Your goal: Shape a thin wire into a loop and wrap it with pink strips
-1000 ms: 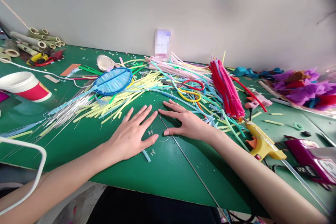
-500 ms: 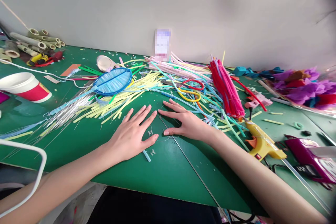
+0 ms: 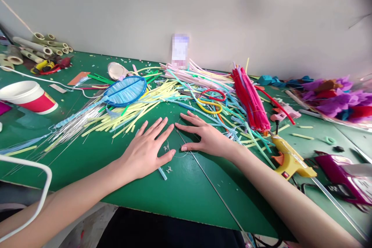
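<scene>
My left hand point(image 3: 149, 149) lies flat on the green table with its fingers spread. A short light-blue tube point(image 3: 162, 173) pokes out beneath it, beside small clear scraps point(image 3: 169, 169). My right hand point(image 3: 203, 135) also rests palm down, fingers apart. Under and beside its fingers is a thin wire loop point(image 3: 186, 154), partly hidden. A long straight metal wire point(image 3: 216, 192) runs from the loop toward the table's front edge. Beyond my left hand lies a blue fan-shaped piece point(image 3: 126, 91) with a wrapped handle, on top of pale yellow strips point(image 3: 116, 122).
Right of my forearm lies a yellow glue gun point(image 3: 292, 157) with a clear glue stick, near a purple device point(image 3: 343, 174). A bundle of red and pink pipe cleaners point(image 3: 251, 99) stands behind. At left are a paper cup point(image 3: 27, 97), bamboo tubes point(image 3: 43, 48) and a white frame point(image 3: 43, 186).
</scene>
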The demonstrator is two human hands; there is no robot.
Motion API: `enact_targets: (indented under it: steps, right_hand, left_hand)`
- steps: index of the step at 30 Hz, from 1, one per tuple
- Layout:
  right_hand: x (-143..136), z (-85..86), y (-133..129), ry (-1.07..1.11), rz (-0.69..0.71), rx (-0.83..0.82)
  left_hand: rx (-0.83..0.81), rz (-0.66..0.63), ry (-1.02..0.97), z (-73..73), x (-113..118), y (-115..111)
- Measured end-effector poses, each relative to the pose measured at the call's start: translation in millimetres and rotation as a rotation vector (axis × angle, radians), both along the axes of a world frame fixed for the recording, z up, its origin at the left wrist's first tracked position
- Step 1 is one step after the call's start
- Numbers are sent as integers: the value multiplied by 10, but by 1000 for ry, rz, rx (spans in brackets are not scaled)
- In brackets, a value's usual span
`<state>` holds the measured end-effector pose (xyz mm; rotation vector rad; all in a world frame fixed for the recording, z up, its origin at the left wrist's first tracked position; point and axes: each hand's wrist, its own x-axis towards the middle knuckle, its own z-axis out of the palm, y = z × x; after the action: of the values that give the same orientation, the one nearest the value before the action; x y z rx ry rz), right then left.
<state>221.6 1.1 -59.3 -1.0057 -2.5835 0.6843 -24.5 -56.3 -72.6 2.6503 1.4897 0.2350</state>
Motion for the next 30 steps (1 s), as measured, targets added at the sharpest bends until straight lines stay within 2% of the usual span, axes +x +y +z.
enact_targets:
  steps: [6, 9, 14, 17, 19, 23, 24, 30]
  right_hand:
    - [20, 98, -14, 76, -36, -35]
    - [28, 202, -67, 92, -78, 36]
    - [16, 346, -378, 53, -252, 200]
    - [54, 334, -588, 40, -260, 241]
    - [107, 288, -669, 39, -222, 267]
    - [215, 194, -690, 25, -117, 315]
    - [234, 180, -679, 17, -102, 326]
    - [287, 174, -592, -29, -74, 354]
  left_hand:
    - [7, -18, -79, 8, -14, -14]
    - [-11, 2, -188, 65, -41, -33]
    - [118, 175, -433, 144, -98, -4]
    - [208, 189, -459, 167, -98, 13]
    - [248, 124, -431, 188, -74, -15]
    - [198, -222, -321, 233, -2, -155]
    - [185, -272, -295, 237, 12, -191]
    - [216, -355, -194, 215, -17, -258]
